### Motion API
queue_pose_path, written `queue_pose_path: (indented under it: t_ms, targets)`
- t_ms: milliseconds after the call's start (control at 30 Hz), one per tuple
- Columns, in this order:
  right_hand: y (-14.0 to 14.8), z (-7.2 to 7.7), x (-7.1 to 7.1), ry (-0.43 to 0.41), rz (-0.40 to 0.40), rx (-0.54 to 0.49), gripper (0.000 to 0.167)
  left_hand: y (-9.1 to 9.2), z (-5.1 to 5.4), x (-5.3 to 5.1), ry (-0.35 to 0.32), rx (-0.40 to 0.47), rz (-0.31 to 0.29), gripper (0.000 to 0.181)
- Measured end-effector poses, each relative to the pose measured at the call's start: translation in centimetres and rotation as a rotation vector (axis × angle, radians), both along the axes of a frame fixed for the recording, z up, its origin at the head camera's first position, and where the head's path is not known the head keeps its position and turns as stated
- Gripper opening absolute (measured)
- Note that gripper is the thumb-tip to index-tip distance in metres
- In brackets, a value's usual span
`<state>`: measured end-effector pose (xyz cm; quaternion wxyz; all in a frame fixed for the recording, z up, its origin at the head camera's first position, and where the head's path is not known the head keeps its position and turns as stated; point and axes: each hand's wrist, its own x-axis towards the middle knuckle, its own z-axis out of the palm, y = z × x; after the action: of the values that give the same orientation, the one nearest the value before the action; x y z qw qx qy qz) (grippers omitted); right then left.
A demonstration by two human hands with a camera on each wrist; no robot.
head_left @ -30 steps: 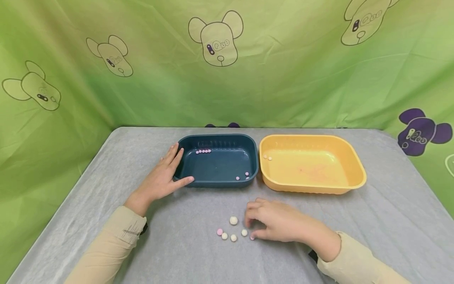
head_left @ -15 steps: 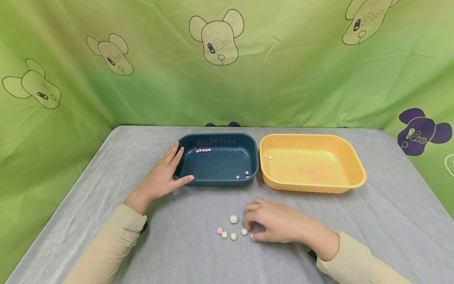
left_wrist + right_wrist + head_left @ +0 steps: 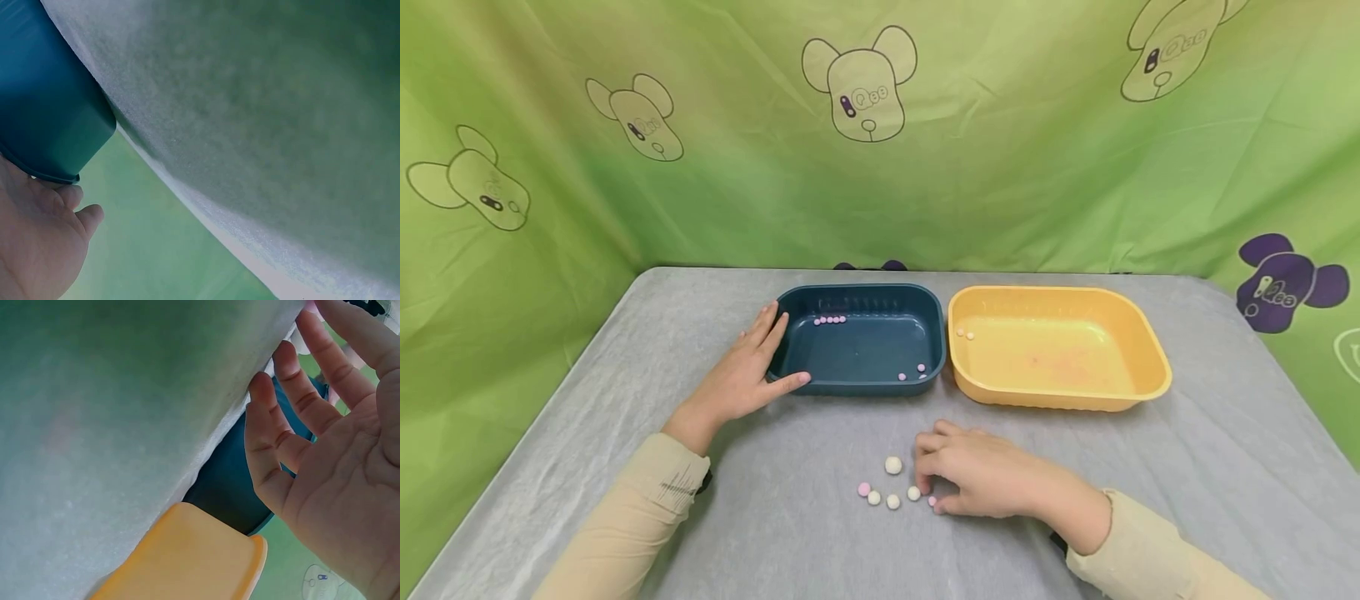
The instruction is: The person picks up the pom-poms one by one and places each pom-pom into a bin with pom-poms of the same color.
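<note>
Since the earlier frame, the nearest white ball [image 3: 913, 493] is shifting slightly leftward and the right hand's [image 3: 981, 475] thumb is drawing back a little, leaving more of the small pink bead [image 3: 932, 501] showing. That bead is lying on the grey cloth [image 3: 782, 525], in the gap between thumb and forefinger, just beside the thumb tip; being round, it is offering no long axis. The thumb and forefinger are standing parted, seemingly holding nothing; whether either is touching the bead cannot be told. The left hand [image 3: 737, 383], well apart from the bead, is resting with spread fingers on the dark blue tray [image 3: 857, 354].
</note>
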<state>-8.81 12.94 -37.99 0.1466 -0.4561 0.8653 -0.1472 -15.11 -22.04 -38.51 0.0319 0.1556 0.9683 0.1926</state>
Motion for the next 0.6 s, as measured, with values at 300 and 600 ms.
queue_pose_path:
  t_ms: [300, 600]
  targets:
    - [-0.01, 0.09, 0.08, -0.005, 0.007, -0.006, 0.020, -0.01, -0.05, 0.10, 0.004, 0.008, 0.000, 0.100]
    - [0.02, 0.18, 0.00, -0.023, 0.003, -0.010, 0.020, 0.06, 0.06, 0.10, 0.011, 0.005, 0.000, 0.100]
